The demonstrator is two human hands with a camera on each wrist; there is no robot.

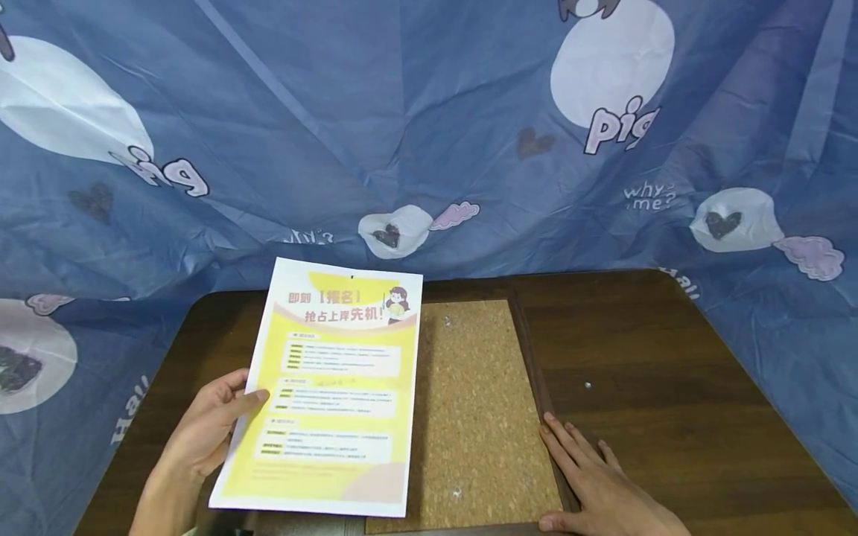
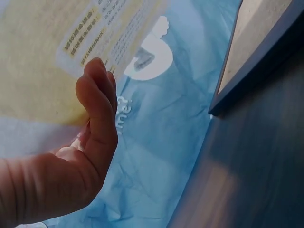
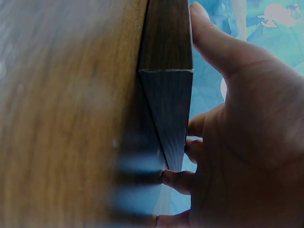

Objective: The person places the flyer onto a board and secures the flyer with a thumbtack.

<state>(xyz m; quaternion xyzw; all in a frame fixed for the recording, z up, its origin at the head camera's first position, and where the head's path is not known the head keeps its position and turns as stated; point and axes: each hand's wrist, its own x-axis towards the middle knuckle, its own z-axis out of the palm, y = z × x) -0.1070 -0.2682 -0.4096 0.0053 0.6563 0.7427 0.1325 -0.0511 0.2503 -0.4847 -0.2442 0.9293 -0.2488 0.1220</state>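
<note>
My left hand (image 1: 204,428) pinches the left edge of a yellow-and-white printed poster (image 1: 328,402), with the thumb on its printed face. The sheet is raised and tilted, covering the left part of a cork board (image 1: 479,402) on the table. In the left wrist view, the poster (image 2: 42,95) shows from behind, print showing through, beside the left hand (image 2: 90,142). My right hand (image 1: 596,476) rests on the board's dark wooden frame (image 1: 529,357) at the lower right, fingers extended. The right wrist view shows that hand (image 3: 247,123) along the frame's corner (image 3: 168,85).
Small clear pieces, apparently pushpins, sit on the cork near the top (image 1: 448,321) and bottom. Another clear piece (image 1: 588,385) lies on the dark wooden table (image 1: 670,417), right of the board. A blue patterned cloth (image 1: 469,149) hangs behind and beside the table.
</note>
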